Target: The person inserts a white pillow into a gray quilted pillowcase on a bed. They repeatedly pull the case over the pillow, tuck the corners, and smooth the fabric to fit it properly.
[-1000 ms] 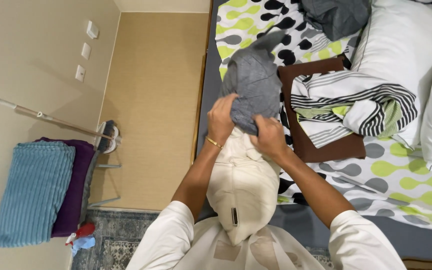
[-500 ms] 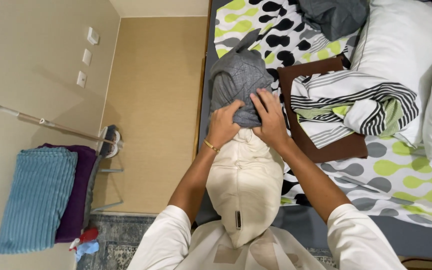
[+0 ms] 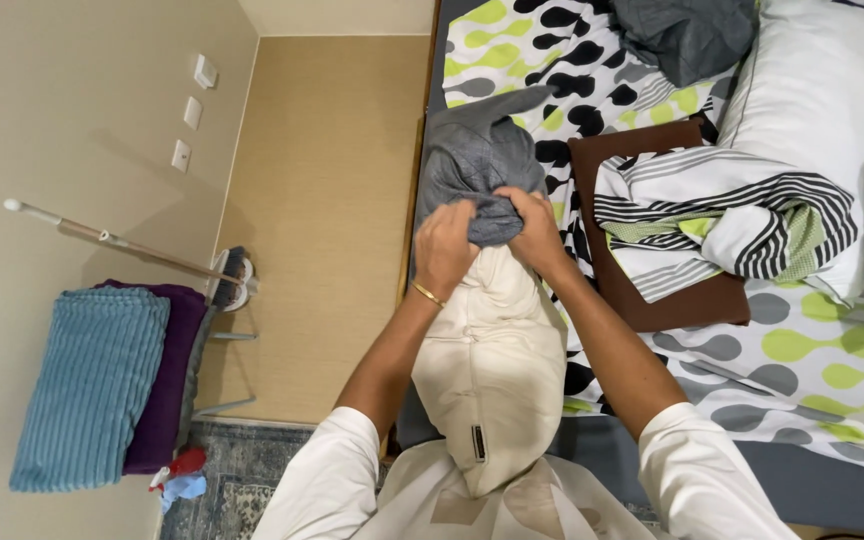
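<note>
Beside the beige wall [image 3: 72, 80], on the bed's spotted cover [image 3: 512, 50], my left hand [image 3: 444, 245] and right hand [image 3: 535, 232] have fingers clamped on the bunched rim of the grey pillowcase [image 3: 477, 165], which sits over the end of the cream pillow [image 3: 492, 360]. I judge both light, soft and limp; the gathered hem gives the surest hold. Striped bedding [image 3: 722, 215] lies on brown folded cloth [image 3: 672, 300] nearby.

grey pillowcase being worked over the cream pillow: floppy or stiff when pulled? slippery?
Probably floppy: the grey fabric pillowcase bunches into folds under the left hand and right hand. Likely light, since its free end lies slack and crumpled on the patterned bedsheet. Probably not slippery: the woven-looking cloth gathers at the cream pillow rather than sliding.
</note>
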